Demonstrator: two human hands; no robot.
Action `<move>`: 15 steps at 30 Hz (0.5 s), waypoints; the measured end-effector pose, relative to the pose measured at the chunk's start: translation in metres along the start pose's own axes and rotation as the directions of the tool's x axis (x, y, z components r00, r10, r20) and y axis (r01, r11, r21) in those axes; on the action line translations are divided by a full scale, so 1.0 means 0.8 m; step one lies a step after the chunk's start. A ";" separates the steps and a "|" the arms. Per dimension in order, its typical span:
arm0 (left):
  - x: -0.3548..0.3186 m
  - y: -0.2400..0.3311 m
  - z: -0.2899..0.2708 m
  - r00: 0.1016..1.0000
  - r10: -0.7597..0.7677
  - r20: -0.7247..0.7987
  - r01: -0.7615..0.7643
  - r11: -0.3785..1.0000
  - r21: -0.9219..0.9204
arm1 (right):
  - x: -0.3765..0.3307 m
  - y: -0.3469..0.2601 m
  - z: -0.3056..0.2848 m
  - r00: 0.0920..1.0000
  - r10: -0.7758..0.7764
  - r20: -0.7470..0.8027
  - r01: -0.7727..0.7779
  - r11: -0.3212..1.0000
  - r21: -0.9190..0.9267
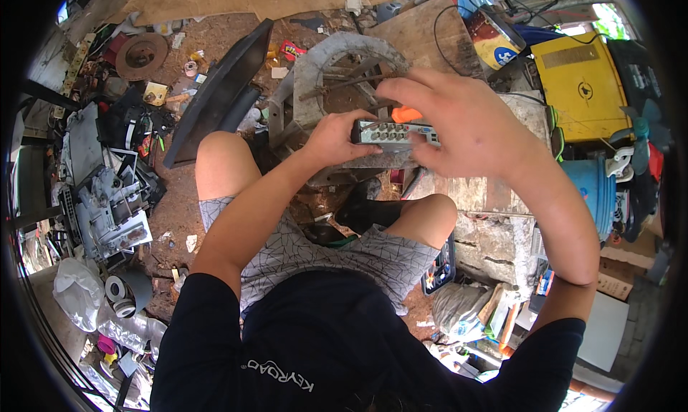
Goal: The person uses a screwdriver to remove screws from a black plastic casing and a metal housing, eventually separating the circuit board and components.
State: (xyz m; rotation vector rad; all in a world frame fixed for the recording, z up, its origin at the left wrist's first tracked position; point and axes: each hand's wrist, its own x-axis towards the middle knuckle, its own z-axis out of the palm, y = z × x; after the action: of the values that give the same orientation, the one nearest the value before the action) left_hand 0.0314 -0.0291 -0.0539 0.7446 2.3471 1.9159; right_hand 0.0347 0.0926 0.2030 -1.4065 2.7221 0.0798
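My left hand (335, 138) is closed around the left end of a small metal electronics box (390, 145). Two rows of round silver connectors run along the box's upturned panel, with a blue port near its right end. My right hand (462, 125) is at the right end, fingers curved and spread apart, the thumb over the panel's edge. Between its fingers and the box shows an orange piece (406, 114), perhaps a tool handle; the rest of it is hidden. Beneath the box stands a worn stool with a ring-shaped top (309, 78).
A dark flat panel (218, 93) leans left of the stool. Metal parts and scrap (115, 204) crowd the floor at far left. On the right are a worn wooden surface (469, 193), a yellow case (579, 86) and a blue bucket (588, 190). A tin (494, 39) stands behind.
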 end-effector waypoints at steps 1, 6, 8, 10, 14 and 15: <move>0.000 0.000 -0.001 1.000 -0.010 0.006 0.010 1.000 0.000 | 0.000 -0.003 -0.002 0.996 0.069 0.060 -0.067 0.997 -0.045; 0.000 -0.001 0.000 0.999 -0.048 0.014 0.048 0.999 -0.022 | 0.003 -0.001 -0.003 0.997 -0.069 0.021 0.070 0.997 -0.026; -0.001 0.003 -0.002 0.999 -0.038 0.016 0.038 0.999 0.014 | -0.001 -0.002 0.001 0.998 0.011 0.055 -0.009 0.999 -0.039; -0.001 0.004 -0.003 0.999 -0.038 0.016 0.038 0.999 0.022 | -0.002 -0.005 0.000 0.992 0.076 0.101 -0.068 0.995 -0.079; -0.001 0.005 -0.002 0.999 -0.043 0.019 0.043 0.999 0.012 | -0.008 -0.003 0.005 0.998 0.037 0.059 -0.032 0.996 -0.084; -0.001 0.007 -0.003 0.999 -0.043 0.017 0.043 0.999 0.019 | -0.009 -0.002 0.008 1.000 -0.011 0.007 0.012 0.998 -0.054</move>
State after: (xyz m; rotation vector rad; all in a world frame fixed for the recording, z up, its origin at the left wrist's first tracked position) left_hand 0.0333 -0.0309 -0.0483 0.7032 2.3542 1.8648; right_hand 0.0401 0.0980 0.1970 -1.4330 2.7261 0.1580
